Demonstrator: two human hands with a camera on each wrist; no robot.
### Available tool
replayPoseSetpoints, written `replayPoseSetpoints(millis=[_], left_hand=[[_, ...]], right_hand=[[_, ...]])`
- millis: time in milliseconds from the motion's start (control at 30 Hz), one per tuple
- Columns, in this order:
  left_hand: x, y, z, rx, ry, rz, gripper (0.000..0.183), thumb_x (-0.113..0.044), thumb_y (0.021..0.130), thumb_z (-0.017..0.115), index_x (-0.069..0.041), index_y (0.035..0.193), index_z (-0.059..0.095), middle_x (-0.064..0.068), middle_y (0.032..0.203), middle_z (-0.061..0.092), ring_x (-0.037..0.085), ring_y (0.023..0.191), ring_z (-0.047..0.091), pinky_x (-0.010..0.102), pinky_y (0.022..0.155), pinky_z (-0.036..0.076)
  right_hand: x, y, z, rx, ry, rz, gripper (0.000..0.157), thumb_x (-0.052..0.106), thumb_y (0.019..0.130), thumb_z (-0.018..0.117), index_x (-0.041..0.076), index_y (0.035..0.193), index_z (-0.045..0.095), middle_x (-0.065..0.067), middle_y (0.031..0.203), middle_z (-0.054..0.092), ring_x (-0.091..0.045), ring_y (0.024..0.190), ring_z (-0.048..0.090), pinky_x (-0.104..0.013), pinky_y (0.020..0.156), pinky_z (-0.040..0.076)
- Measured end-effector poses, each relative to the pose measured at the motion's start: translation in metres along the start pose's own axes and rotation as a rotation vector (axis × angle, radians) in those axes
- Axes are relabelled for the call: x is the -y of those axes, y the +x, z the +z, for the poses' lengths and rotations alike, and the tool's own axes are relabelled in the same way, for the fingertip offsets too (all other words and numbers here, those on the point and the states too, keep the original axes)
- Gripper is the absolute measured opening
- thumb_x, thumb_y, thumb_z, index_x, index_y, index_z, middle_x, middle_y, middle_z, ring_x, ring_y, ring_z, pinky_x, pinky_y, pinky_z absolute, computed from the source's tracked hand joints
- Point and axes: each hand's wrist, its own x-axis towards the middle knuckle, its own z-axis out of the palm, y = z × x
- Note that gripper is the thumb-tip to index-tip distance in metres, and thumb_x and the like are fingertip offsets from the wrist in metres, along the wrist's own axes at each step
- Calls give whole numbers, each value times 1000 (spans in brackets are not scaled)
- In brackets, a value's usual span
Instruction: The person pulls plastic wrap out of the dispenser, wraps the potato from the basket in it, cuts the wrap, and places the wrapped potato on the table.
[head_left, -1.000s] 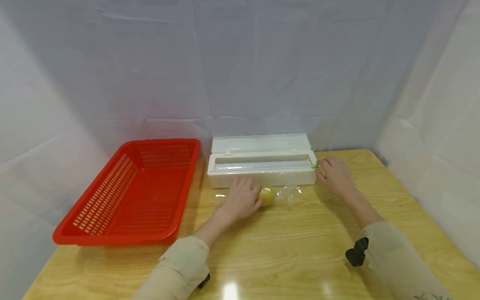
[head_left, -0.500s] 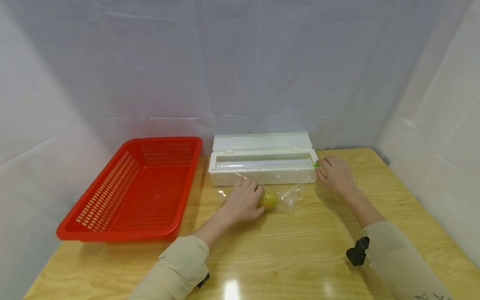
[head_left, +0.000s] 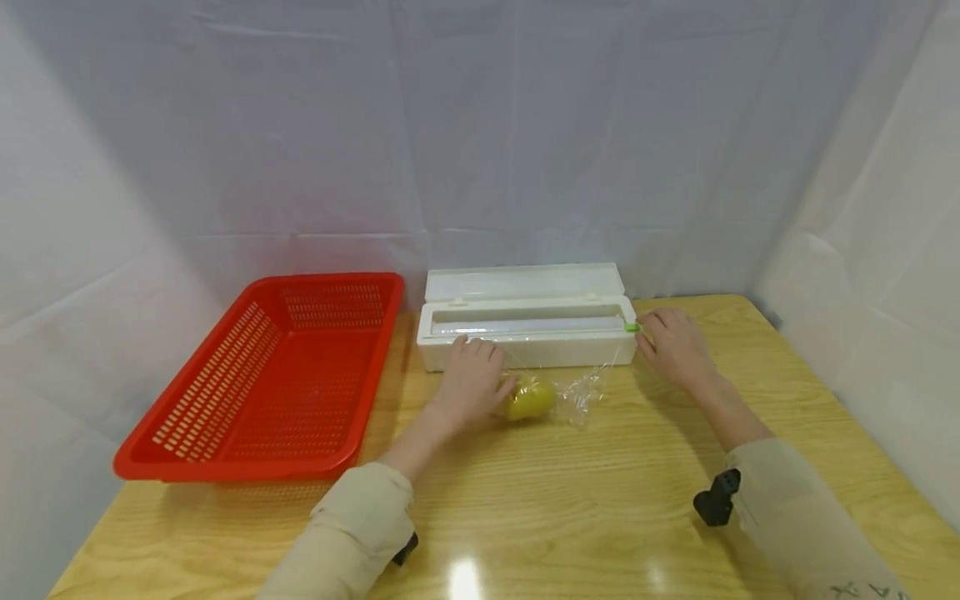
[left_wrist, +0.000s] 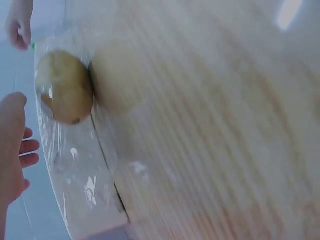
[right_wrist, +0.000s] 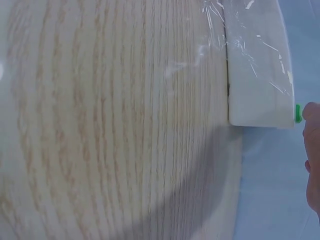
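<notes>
A rounded yellow fruit (head_left: 530,398) lies under clear cling film (head_left: 581,396) on the table, in front of a white cling film dispenser (head_left: 525,352) whose lid is raised. My left hand (head_left: 472,379) is just left of the fruit, its fingertips at the dispenser's front top edge. In the left wrist view, the left hand's fingers (left_wrist: 29,146) are relaxed and the thumb stands apart from them. At the dispenser's right end, my right hand (head_left: 675,346) pinches a small green cutter slider (head_left: 632,327). The film drapes from the dispenser's front over the fruit.
On the left stands a red plastic basket (head_left: 341,400) with slotted sides. The wooden table (head_left: 570,508) reaches back to a pale hanging sheet (head_left: 517,150). The dispenser's raised lid (head_left: 525,283) leans back towards that sheet.
My left hand has shifted left and a little back, away from the fruit, leaving more of it in view. The film has bunched up right of the fruit. My right hand stays at the green slider.
</notes>
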Motion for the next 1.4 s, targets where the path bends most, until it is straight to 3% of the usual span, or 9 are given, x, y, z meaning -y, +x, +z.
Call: replayPoseSetpoints(millis=[233, 367, 500, 767, 1033, 1200, 1400], left_hand=[[28, -4, 7, -83, 2, -143, 24, -25, 89, 52, -1, 94, 57, 11, 95, 57, 29, 96, 52, 44, 93, 35], [39, -9, 10, -163, 65, -153, 24, -22, 86, 57, 1, 91, 58, 15, 90, 57, 31, 91, 53, 43, 86, 39], [45, -11, 14, -198, 63, -171, 23, -20, 85, 58, 3, 90, 57, 17, 88, 56, 33, 90, 52, 44, 84, 41], [53, -15, 17, -180, 94, -222, 20, -15, 84, 58, 4, 85, 56, 17, 84, 53, 32, 84, 51, 41, 76, 41], [64, -20, 13, -23, 113, -281, 22, -8, 79, 59, 5, 95, 56, 17, 94, 52, 33, 94, 49, 42, 84, 40], [68, -22, 15, -62, 116, -257, 18, -7, 79, 59, 4, 93, 57, 16, 92, 54, 32, 92, 50, 41, 82, 41], [70, -25, 15, -71, 138, -236, 21, -11, 78, 63, 3, 92, 58, 15, 90, 54, 32, 92, 50, 41, 83, 40]], right_hand=[[-3, 2, -1, -4, 34, -3, 20, 1, 81, 65, -8, 98, 63, -24, 93, 62, -43, 91, 56, -53, 78, 45], [-7, 2, -1, -23, 47, -34, 19, -1, 78, 67, -8, 96, 64, -23, 90, 62, -43, 88, 56, -53, 78, 45], [-9, 4, -1, -18, 42, -56, 19, -1, 78, 67, -7, 96, 64, -23, 90, 63, -43, 87, 57, -53, 77, 45], [-7, 9, -1, 34, 40, -73, 11, 0, 81, 65, -5, 91, 65, -20, 86, 64, -39, 84, 59, -50, 74, 47], [-9, 10, 1, 26, 49, -98, 10, -2, 78, 68, -5, 87, 65, -19, 85, 63, -37, 82, 58, -49, 70, 47], [-10, 12, 1, 20, 52, -125, 11, -3, 75, 70, -5, 86, 66, -19, 84, 63, -37, 82, 57, -48, 73, 47], [-9, 15, -3, 82, 52, -136, 11, -3, 76, 70, -4, 85, 66, -18, 84, 63, -36, 83, 57, -47, 75, 47]])
